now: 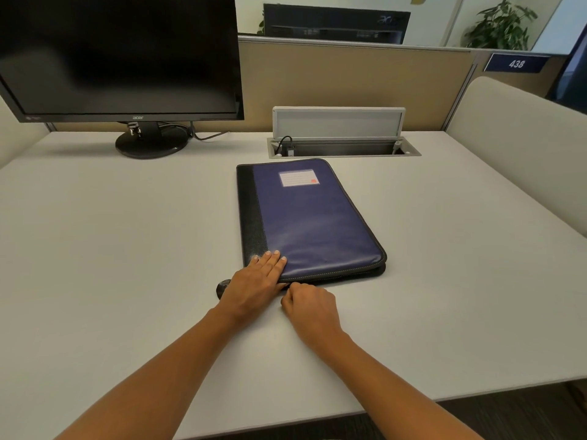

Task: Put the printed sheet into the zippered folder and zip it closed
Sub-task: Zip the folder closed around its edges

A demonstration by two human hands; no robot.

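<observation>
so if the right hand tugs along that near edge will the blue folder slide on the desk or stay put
It would probably slide if unheld: the blue folder lies flat on a smooth desk. The left hand pressing its near corner likely pins it. It looks fairly stiff, with its cover lying flat, so it should shift whole rather than buckle.

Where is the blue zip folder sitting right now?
The folder lies flat mid-desk, just right of centre, in front of the open cable box, with the left hand pressing its near corner.
</observation>
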